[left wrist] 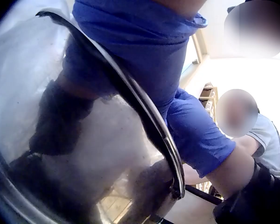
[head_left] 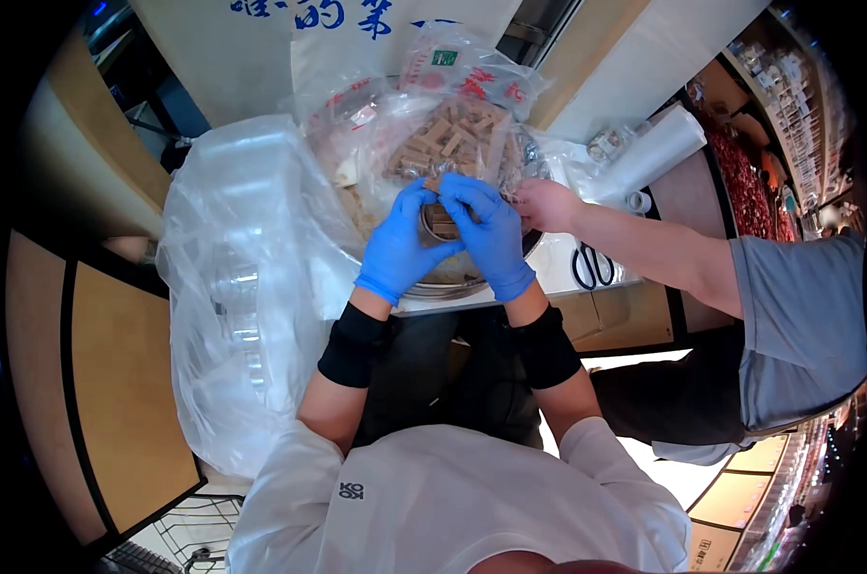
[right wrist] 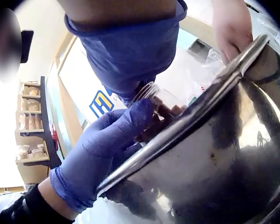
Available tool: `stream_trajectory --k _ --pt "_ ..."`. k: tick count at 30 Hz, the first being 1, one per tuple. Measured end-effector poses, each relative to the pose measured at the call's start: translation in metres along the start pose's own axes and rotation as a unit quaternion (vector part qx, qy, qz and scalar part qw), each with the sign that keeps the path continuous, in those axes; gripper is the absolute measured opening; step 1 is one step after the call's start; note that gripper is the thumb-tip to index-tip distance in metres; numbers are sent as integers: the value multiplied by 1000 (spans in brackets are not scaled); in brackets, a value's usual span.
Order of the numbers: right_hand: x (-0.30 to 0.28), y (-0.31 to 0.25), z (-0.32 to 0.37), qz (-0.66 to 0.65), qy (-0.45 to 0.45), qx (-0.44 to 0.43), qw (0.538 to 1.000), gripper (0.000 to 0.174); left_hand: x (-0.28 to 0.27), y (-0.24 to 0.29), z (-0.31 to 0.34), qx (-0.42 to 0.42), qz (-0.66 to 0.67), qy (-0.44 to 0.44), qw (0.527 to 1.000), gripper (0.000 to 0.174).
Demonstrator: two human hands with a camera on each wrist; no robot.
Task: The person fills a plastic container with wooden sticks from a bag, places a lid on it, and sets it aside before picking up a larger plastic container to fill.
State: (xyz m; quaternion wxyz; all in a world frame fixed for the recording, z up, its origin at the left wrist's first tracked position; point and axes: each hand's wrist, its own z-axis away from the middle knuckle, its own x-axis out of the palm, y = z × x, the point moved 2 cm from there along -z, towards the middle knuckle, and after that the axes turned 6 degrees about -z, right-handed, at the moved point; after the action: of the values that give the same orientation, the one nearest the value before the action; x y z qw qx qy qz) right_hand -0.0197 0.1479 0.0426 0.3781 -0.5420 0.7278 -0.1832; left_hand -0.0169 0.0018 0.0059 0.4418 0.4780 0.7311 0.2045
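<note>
In the head view both hands wear blue gloves and meet over a wide shiny metal basin (head_left: 443, 290). The left hand (head_left: 400, 251) grips a clear jar (right wrist: 147, 91) with a threaded mouth, its thumb along the rim in the right wrist view. Brown sticks (head_left: 443, 226) show inside the jar between the hands. My right hand (head_left: 491, 234) curls over the jar from the other side and pinches a brown stick (head_left: 432, 184) at its fingertips. Beyond them, many loose brown sticks (head_left: 452, 134) lie in clear plastic in the basin.
Another person's bare hand (head_left: 548, 205) reaches to the basin's right rim. A large clear bag of plastic containers (head_left: 252, 277) stands left. Black-handled scissors (head_left: 592, 266), a tape roll (head_left: 639, 202) and a plastic film roll (head_left: 658, 153) lie right.
</note>
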Motion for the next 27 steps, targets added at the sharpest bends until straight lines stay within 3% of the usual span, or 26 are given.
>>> stream_trajectory --k 3,5,6,8,9,11,14,18,20,23,27 --pt "2 1 1 42 -6 12 999 18 -2 3 -1 26 -4 9 1000 68" --pt "-5 1 1 128 8 -88 988 16 -3 5 -1 10 12 -6 1000 65" --pt "-6 1 2 126 6 -89 988 16 -3 6 -2 9 12 -4 1000 65" --pt "-13 -4 7 44 101 -42 993 16 -3 7 -2 27 14 -6 1000 64" --pt "-16 -9 9 44 99 -42 993 16 -4 9 -2 26 14 -5 1000 64" --pt "-25 -16 14 35 135 86 986 19 -8 15 -4 26 -10 -23 999 62" --pt "-34 -20 19 33 131 137 981 20 -8 15 -5 46 -37 -17 998 59" --pt "-34 -17 21 26 102 145 984 19 -8 15 -6 74 -75 -7 994 59" --pt "-31 -9 24 -13 75 205 976 17 -7 13 -6 72 -88 -23 993 61" --pt "-29 -21 21 51 71 150 985 15 -6 12 -6 79 -83 -23 993 64" --pt "-32 -25 20 94 62 154 982 15 -4 11 -5 87 -64 -34 994 68"
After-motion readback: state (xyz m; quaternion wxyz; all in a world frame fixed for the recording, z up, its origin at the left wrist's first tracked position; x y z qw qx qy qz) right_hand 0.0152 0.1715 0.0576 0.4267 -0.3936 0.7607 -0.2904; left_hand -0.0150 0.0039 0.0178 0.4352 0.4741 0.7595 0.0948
